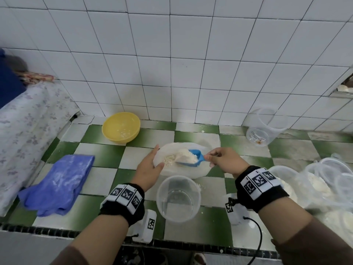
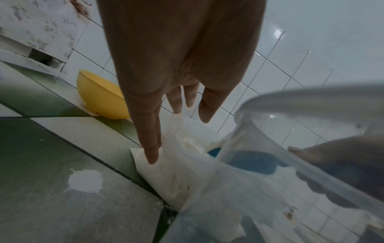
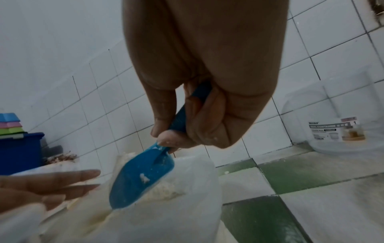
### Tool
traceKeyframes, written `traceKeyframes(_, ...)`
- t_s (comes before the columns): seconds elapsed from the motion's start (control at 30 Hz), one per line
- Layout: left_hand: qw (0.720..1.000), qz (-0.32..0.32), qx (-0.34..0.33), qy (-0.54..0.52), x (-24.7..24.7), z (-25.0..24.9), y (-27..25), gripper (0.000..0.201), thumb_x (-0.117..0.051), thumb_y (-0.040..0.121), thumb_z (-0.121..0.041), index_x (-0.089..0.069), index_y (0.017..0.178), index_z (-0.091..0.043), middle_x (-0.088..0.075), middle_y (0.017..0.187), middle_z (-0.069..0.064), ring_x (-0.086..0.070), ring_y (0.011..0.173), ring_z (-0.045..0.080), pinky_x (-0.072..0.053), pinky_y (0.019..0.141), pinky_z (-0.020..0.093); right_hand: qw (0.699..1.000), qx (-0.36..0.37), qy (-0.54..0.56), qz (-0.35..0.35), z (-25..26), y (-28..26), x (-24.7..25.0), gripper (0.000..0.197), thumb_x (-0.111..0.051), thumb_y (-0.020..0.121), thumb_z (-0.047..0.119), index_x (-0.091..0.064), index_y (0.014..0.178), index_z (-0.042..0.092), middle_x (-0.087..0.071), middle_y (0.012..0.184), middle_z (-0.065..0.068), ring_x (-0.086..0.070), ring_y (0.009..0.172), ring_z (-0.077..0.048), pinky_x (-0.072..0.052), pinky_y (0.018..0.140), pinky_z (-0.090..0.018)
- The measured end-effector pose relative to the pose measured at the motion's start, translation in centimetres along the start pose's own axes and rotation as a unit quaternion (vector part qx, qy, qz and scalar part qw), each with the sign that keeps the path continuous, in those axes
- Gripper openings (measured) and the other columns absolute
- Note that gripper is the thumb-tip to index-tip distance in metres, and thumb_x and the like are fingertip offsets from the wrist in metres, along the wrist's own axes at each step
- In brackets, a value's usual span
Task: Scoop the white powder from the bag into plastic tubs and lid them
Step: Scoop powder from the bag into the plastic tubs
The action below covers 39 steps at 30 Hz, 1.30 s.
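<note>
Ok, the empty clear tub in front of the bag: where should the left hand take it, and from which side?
Grip the clear tub round its side wall just under the rim, coming from its left. It stands upright and open-mouthed, so a side grip keeps the mouth clear for the blue scoop, which the right hand brings from the right.

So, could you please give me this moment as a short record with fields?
left hand: fingers straight, resting against the powder bag
right hand: gripping the blue scoop by its handle
scoop load: heaped with white powder, over the bag's open mouth
target tub: clear, upright, unlidded, looks empty, just in front of the bag
counter: green and white tiles, powder dusted
also present: yellow bowl, blue cloth
</note>
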<state>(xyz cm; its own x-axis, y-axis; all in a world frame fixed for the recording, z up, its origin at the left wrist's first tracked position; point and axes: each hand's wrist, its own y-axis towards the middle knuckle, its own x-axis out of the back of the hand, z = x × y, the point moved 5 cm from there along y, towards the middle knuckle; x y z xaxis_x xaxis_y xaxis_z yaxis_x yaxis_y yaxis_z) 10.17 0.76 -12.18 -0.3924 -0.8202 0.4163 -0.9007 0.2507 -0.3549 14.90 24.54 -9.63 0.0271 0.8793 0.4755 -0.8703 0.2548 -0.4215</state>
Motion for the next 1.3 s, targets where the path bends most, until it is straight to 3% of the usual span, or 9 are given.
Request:
traceKeyframes(0.1,0.999,-0.011,0.014,-0.030,0.1,0.3,0.1,0.062,-0.052,0.097,-0.012,-0.027,0.149,-0.033,-0.034,0.151,-0.005,-0.039,0.135,0.025,-0.039,0.108,0.047,1.000,0.009,0.007,0.013,0.9,-1.1,0.6,0.021,-0.062,0.089,0.023,-0.068,0.098,0.005,-0.059,0.064,0.000,-0.043,0.036,0.006,-0.034,0.039,-0.006)
traceKeyframes(0.2,0.998,-0.012,0.024,-0.052,0.2,0.6,0.0,0.061,-0.050,0.097,-0.010,-0.028,0.149,-0.033,-0.030,0.154,-0.006,-0.037,0.136,0.026,-0.041,0.107,0.048,0.999,0.014,0.020,0.020,1.4,-2.3,1.2,0.019,-0.064,0.088,0.025,-0.069,0.094,0.009,-0.060,0.064,0.001,-0.041,0.040,0.001,-0.032,0.041,-0.011)
traceKeyframes(0.37,0.993,-0.012,0.048,-0.105,0.3,0.6,-0.2,0.060,-0.047,0.099,-0.008,-0.027,0.149,-0.034,-0.033,0.150,-0.007,-0.046,0.126,0.024,-0.051,0.089,0.035,0.998,0.015,0.049,0.044,1.9,-4.3,1.8,0.015,-0.065,0.087,0.027,-0.070,0.090,0.012,-0.060,0.062,0.002,-0.035,0.046,-0.007,-0.029,0.045,-0.020)
traceKeyframes(0.5,0.990,-0.006,0.055,-0.129,0.3,0.6,-0.3,0.060,-0.045,0.099,-0.008,-0.025,0.149,-0.035,-0.031,0.152,-0.009,-0.049,0.124,0.026,-0.051,0.089,0.035,0.995,0.021,0.037,0.089,1.7,-5.7,1.9,0.019,-0.065,0.086,0.028,-0.070,0.093,0.011,-0.059,0.061,0.001,-0.036,0.044,-0.004,-0.029,0.043,-0.018)
traceKeyframes(0.77,0.988,0.004,0.062,-0.143,0.1,0.7,-0.2,0.059,-0.042,0.100,-0.007,-0.024,0.149,-0.035,-0.029,0.153,-0.009,-0.046,0.128,0.027,-0.050,0.095,0.040,0.983,0.039,-0.071,0.167,1.4,-6.4,-0.3,0.017,-0.065,0.086,0.030,-0.073,0.090,0.015,-0.063,0.062,0.004,-0.042,0.048,-0.002,-0.032,0.046,-0.017)
traceKeyframes(0.83,0.988,0.005,0.062,-0.144,0.1,0.7,-0.2,0.059,-0.042,0.100,-0.007,-0.024,0.149,-0.035,-0.030,0.153,-0.009,-0.046,0.128,0.027,-0.050,0.096,0.041,0.978,0.061,-0.119,0.161,1.6,-6.6,-1.2,0.017,-0.064,0.087,0.031,-0.073,0.091,0.016,-0.063,0.062,0.007,-0.047,0.052,0.002,-0.035,0.054,-0.016)
traceKeyframes(1.07,0.987,0.006,0.064,-0.150,0.1,0.8,0.0,0.060,-0.043,0.100,-0.007,-0.023,0.150,-0.035,-0.030,0.153,-0.011,-0.045,0.129,0.026,-0.048,0.097,0.042,0.957,0.122,-0.238,0.112,1.9,-7.1,-3.8,0.013,-0.056,0.091,0.028,-0.067,0.097,0.024,-0.050,0.072,0.017,-0.049,0.071,-0.005,-0.045,0.073,-0.024)
traceKeyframes(1.17,0.987,0.006,0.064,-0.147,0.1,0.9,0.1,0.061,-0.043,0.100,-0.007,-0.023,0.150,-0.036,-0.029,0.154,-0.010,-0.043,0.130,0.027,-0.047,0.100,0.045,0.946,0.149,-0.264,0.118,2.1,-7.4,-4.4,0.015,-0.054,0.093,0.023,-0.065,0.102,0.022,-0.047,0.075,0.016,-0.050,0.077,-0.010,-0.043,0.075,-0.024)
traceKeyframes(1.3,0.988,0.007,0.063,-0.142,0.2,0.9,0.3,0.061,-0.043,0.100,-0.007,-0.022,0.150,-0.035,-0.029,0.154,-0.009,-0.043,0.131,0.026,-0.049,0.096,0.041,0.922,0.202,-0.308,0.117,2.3,-7.6,-4.8,0.016,-0.055,0.092,0.018,-0.064,0.104,0.024,-0.050,0.092,0.008,-0.046,0.088,-0.012,-0.039,0.078,-0.022)
